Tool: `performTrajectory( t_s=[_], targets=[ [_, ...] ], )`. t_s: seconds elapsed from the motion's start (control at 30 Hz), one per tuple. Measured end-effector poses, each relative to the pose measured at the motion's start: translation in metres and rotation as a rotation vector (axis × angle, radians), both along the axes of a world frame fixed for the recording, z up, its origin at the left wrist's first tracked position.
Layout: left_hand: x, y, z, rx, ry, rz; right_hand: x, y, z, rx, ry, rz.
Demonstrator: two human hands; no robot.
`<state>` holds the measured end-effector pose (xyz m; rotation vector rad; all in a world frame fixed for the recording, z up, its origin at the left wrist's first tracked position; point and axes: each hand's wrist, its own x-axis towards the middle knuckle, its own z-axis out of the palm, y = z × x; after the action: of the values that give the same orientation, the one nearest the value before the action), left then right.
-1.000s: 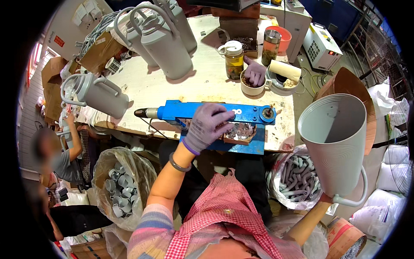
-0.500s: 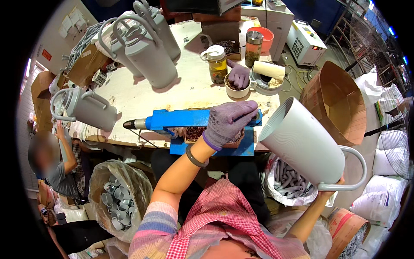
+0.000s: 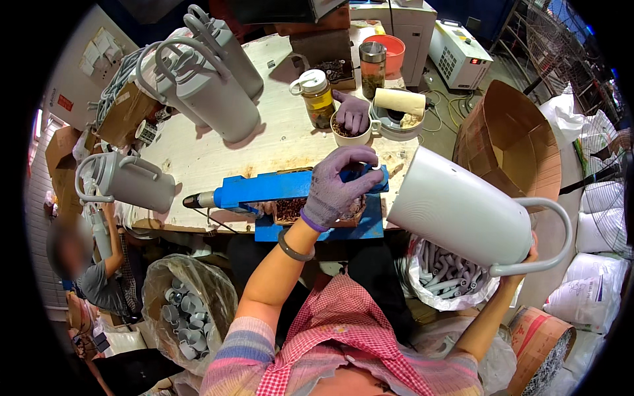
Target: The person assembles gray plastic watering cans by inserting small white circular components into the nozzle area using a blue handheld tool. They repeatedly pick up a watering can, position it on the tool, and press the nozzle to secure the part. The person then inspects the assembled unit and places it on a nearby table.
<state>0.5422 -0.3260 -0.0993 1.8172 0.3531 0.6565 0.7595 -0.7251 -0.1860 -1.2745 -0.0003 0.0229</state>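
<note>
My left hand [image 3: 333, 188], in a purple-grey glove, is at the right end of the blue clamp-like fixture [image 3: 264, 188]. Its thumb and forefinger curl together round a small pale piece too small to name. At the right, my bare right hand [image 3: 530, 254] grips the base of a large grey jug body [image 3: 465, 204] with a loop handle [image 3: 561, 228]. The jug lies tilted on its side in the air, its mouth end toward the fixture's right end, a gap away from my left fingers. Under the fixture's blue bar sits a box of small dark-red parts [image 3: 288, 210].
Several lidded grey jugs [image 3: 221, 109] stand on the white table [image 3: 264, 148]. A glove lies in a white cup [image 3: 352, 137] beside jars. Bags of grey handles [image 3: 449, 277] and grey cup-shaped parts [image 3: 191, 320] flank my legs. A co-worker [image 3: 105, 280] sits left; cartons stand right.
My left fingers have gone from stretched out to curled in a pinch. The jug has turned so its mouth no longer shows, and its base has shifted slightly right.
</note>
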Motion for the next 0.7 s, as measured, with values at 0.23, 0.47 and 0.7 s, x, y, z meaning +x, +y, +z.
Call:
performTrajectory(
  t_s=[0.23,0.47,0.7],
  targets=[
    [-0.041,-0.016,0.014,-0.499,-0.115,-0.034,0.07,0.034,0.011,0.047,-0.079,0.28],
    [-0.091,-0.026,-0.047,-0.465,-0.09,0.266,0.042,0.158,0.038,-0.28,-0.329,0.443],
    [-0.122,0.022,-0.019,-0.035,-0.097,0.839,-0.032,0.258,0.014,0.054,-0.284,0.783]
  ],
)
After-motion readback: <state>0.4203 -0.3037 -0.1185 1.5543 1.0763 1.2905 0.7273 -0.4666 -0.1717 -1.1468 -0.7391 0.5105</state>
